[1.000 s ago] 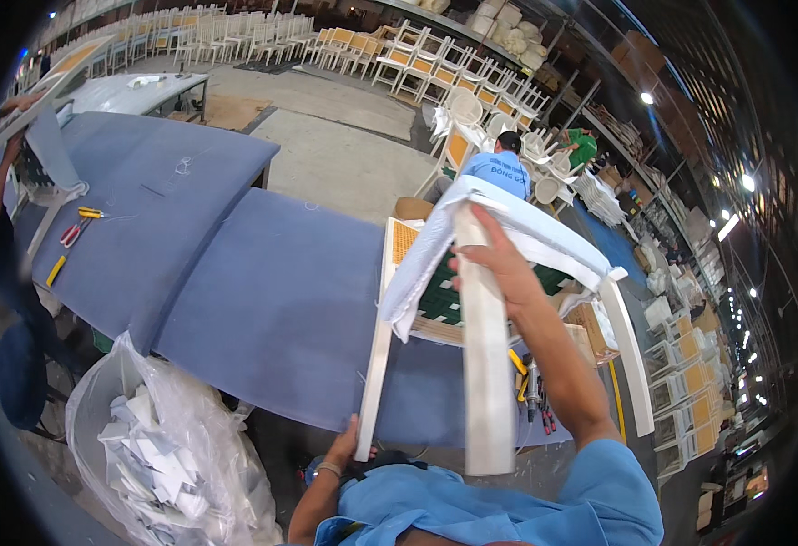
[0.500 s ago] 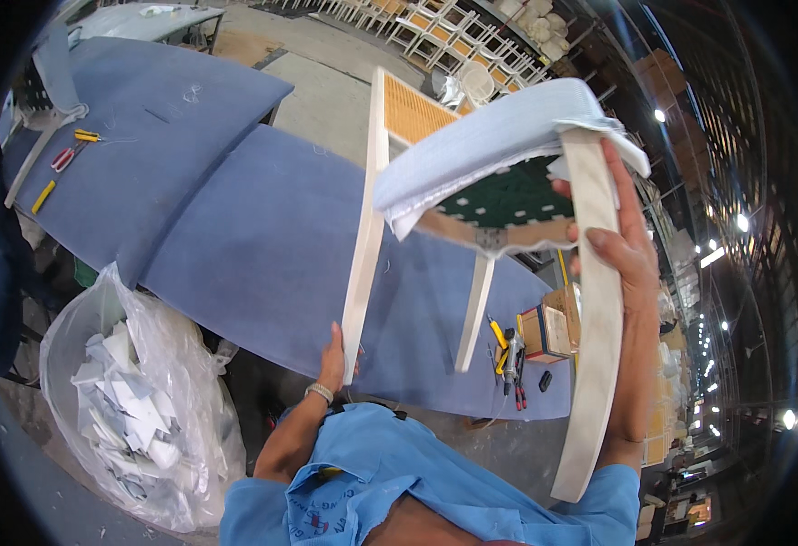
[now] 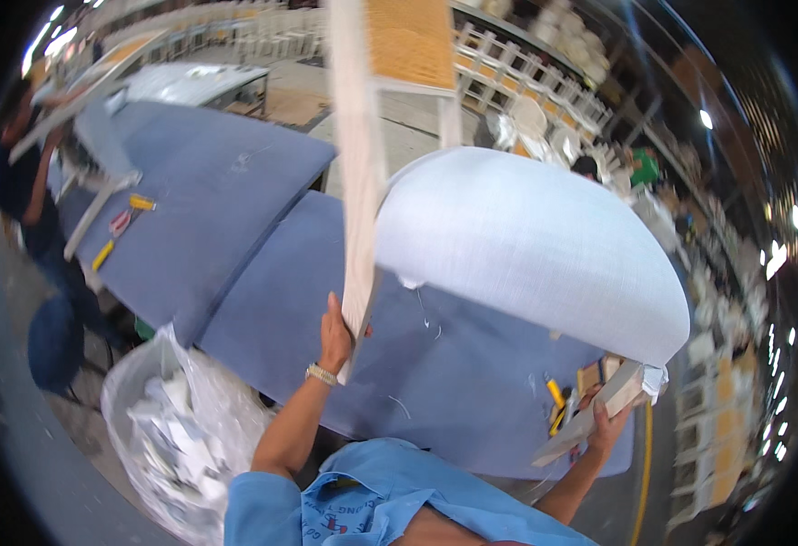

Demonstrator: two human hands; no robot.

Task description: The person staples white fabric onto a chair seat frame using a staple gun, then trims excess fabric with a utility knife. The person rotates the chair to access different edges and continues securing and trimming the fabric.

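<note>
Both my hands hold a chair with pale wooden legs, a tan woven backrest [image 3: 410, 45] and a light blue-white upholstered seat [image 3: 535, 241]. It is tilted in the air over the padded blue table [image 3: 299, 300], its seat top facing me. My left hand [image 3: 333, 338] is closed round the lower end of the long back leg [image 3: 360, 182]. At the lower right, my right hand [image 3: 606, 420] grips a shorter leg [image 3: 590, 426] just below the seat corner, where loose fabric [image 3: 655, 380] sticks out. The underside of the seat is hidden.
A clear plastic bag [image 3: 240, 409] of white scraps stands at the lower left. Yellow-handled tools [image 3: 556, 396] and a small box [image 3: 590, 375] lie near my right hand; pliers [image 3: 121, 221] rest farther left. A co-worker [image 3: 30, 182] handles another chair [image 3: 99, 214]. Stacked chairs [image 3: 535, 77] stand behind.
The chair has turned over from showing its green-and-brown underside to showing the seat top. My right hand has moved down with its leg. A co-worker has come into view at the left.
</note>
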